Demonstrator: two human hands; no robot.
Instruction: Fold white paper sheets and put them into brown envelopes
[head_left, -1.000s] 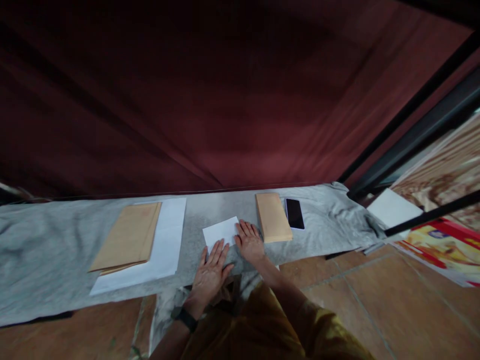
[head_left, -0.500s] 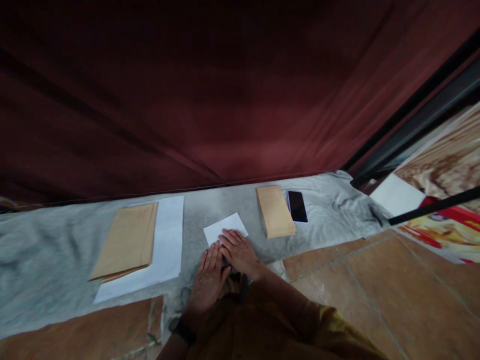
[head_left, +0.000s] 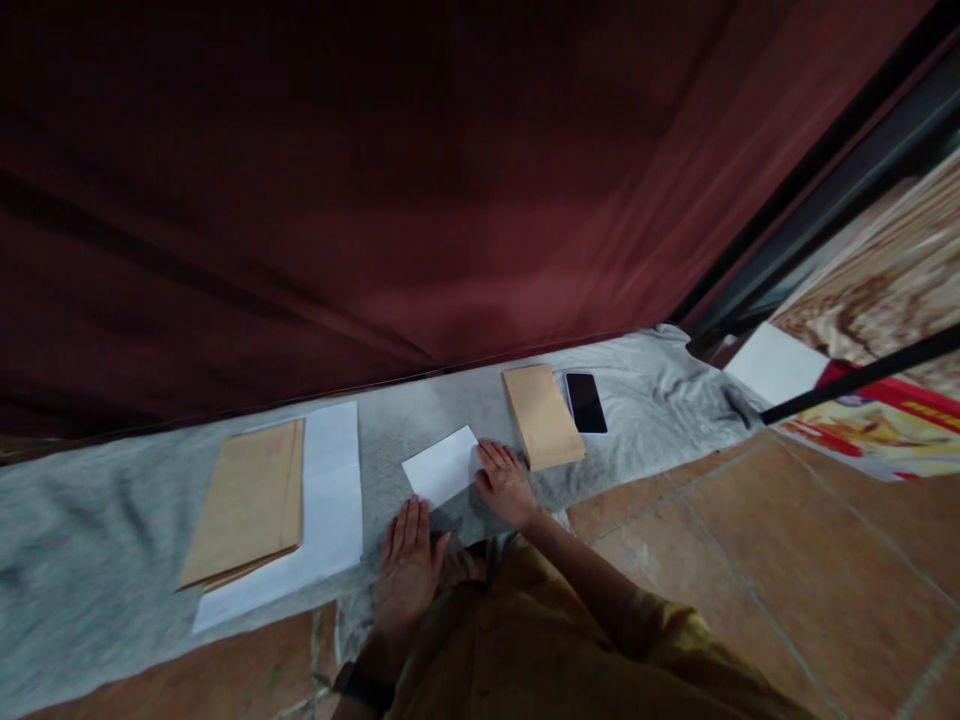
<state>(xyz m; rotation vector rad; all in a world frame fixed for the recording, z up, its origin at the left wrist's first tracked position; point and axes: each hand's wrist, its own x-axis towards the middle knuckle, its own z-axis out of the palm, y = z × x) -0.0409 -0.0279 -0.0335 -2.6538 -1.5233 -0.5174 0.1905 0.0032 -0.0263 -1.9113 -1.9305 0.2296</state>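
A small white sheet of paper (head_left: 441, 466), perhaps folded, lies at a slant on the grey cloth in front of me. The fingertips of my left hand (head_left: 407, 560) touch its near left corner, the fingers stretched out and the thumb apart. At the paper's right end rests my right hand (head_left: 505, 483), fingers extended over its edge. To the right is a stack of brown envelopes (head_left: 545, 418), close to the right hand. On the left, larger brown envelopes (head_left: 246, 500) lie on white sheets (head_left: 331, 500).
A phone (head_left: 586, 403) lies face up beyond the right envelopes. The grey cloth (head_left: 90, 540) runs along a dark red curtain (head_left: 450, 230). Brown floor tiles (head_left: 712, 560) lie nearer me. A black metal bar (head_left: 862, 375) and a printed carton (head_left: 885, 425) stand at the right.
My hands have moved apart: the right one slid right to the paper's end, the left drew back to the near corner. More of the white paper shows. The view shifted slightly.
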